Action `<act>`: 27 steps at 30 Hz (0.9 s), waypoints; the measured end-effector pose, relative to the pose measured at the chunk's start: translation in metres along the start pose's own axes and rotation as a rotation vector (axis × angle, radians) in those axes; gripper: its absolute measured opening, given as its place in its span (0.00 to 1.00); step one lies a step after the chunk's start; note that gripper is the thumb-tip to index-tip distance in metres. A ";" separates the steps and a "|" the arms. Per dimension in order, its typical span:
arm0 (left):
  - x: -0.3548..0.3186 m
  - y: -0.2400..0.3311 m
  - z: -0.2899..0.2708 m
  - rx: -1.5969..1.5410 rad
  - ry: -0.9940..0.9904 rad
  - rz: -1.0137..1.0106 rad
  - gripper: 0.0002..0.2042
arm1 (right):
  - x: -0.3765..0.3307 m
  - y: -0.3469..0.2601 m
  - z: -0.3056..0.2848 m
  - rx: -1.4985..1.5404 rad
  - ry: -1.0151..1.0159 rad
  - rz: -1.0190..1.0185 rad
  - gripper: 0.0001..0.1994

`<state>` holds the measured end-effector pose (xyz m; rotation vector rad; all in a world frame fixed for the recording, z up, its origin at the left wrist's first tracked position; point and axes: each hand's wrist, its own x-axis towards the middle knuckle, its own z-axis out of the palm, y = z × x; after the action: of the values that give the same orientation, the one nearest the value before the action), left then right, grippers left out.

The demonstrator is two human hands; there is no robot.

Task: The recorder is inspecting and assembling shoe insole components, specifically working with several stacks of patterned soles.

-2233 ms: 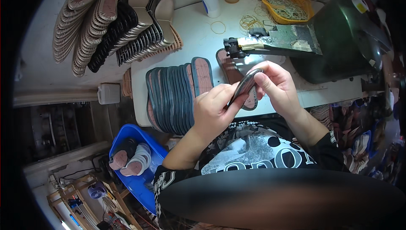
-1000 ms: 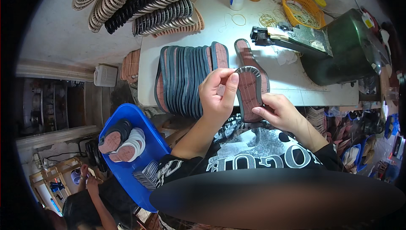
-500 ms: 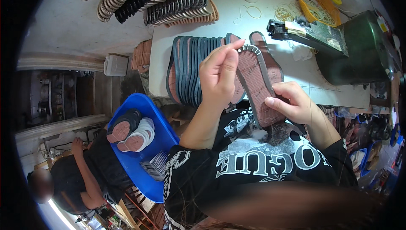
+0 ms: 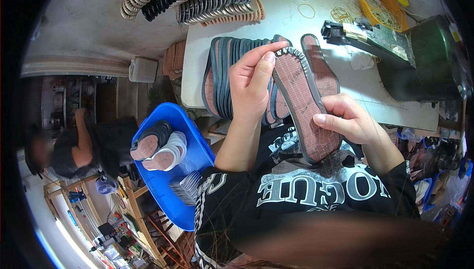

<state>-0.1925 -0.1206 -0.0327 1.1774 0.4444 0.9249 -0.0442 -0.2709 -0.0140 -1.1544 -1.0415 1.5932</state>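
Observation:
Between my hands is a shoe insole (image 4: 299,88), reddish-brown with a faint grid and a dark wrapped edge, pleated round its narrow upper end. My left hand (image 4: 252,79) is closed at that pleated end, thumb and forefinger at the rim. On the opposite long side my right hand (image 4: 351,118) grips the wider part, its thumb on the brown face and its other fingers partly hidden behind. A row of similar dark-edged insoles (image 4: 223,79) stands packed on the white table (image 4: 195,61) beyond my left hand. Another insole (image 4: 318,61) lies behind the held one.
At the right stands a dark green machine (image 4: 422,64) with an arm over the table. A yellow basket (image 4: 368,0) holds rubber bands. Lower left, a blue tub (image 4: 165,192) contains insole bundles. Shoe parts (image 4: 217,4) line the back left. A co-worker (image 4: 74,145) is at far left.
My view has shifted, so the table scene sits slightly further right. Both hands keep hold of the insole, which has tilted slightly. The co-worker has moved away from the blue tub, arm now raised.

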 end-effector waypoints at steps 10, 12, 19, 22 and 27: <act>0.006 0.002 -0.003 0.018 0.042 -0.004 0.09 | 0.002 0.003 0.005 0.056 0.024 -0.034 0.12; 0.008 0.002 -0.003 0.125 0.014 0.032 0.09 | 0.003 0.001 0.003 -0.082 0.044 -0.081 0.12; 0.012 -0.036 -0.029 1.399 -0.001 0.173 0.13 | 0.021 0.057 -0.050 -0.210 0.282 0.211 0.14; -0.006 -0.057 -0.031 1.575 -0.094 0.031 0.18 | 0.037 0.091 -0.070 -0.501 0.443 0.241 0.16; -0.007 -0.068 -0.014 1.663 -0.122 -0.052 0.17 | 0.055 0.104 -0.074 -1.120 0.761 0.026 0.28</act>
<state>-0.1806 -0.1240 -0.1008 2.6478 1.2263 0.2566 -0.0006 -0.2357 -0.1408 -2.2471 -1.3625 0.3400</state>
